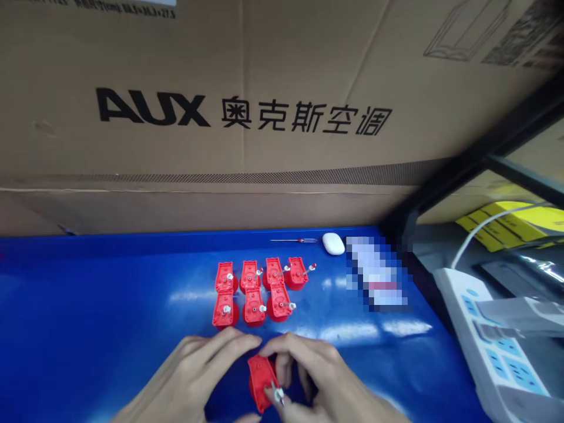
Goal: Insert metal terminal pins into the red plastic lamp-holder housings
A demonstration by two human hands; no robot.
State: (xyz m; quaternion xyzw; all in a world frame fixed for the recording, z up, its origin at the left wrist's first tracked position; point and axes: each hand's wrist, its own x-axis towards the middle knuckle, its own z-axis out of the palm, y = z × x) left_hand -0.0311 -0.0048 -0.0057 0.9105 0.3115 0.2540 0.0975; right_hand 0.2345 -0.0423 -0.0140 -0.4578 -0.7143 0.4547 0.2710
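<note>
My left hand and right hand are close together at the near edge of the blue tabletop, with a red plastic housing held between them. It is tilted, with its flat face turned up and its rounded red base underneath. My left fingers are stretched across and closed in narrowly, their tips at the housing's upper edge. My right fingers curve over from the other side in a narrow pinch around the housing's lower end, right by a small metal-and-white pin that sticks out there. I can't see exactly which fingertip touches the pin.

Just ahead of my hands stand seven more red housings in two rows, four behind and three in front, each with a small pin at its side. Beyond them lie a thin screwdriver, a white computer mouse and a pixelated, unreadable packet. To the right are a white power strip and a white cable. An AUX cardboard carton stands behind the tabletop.
</note>
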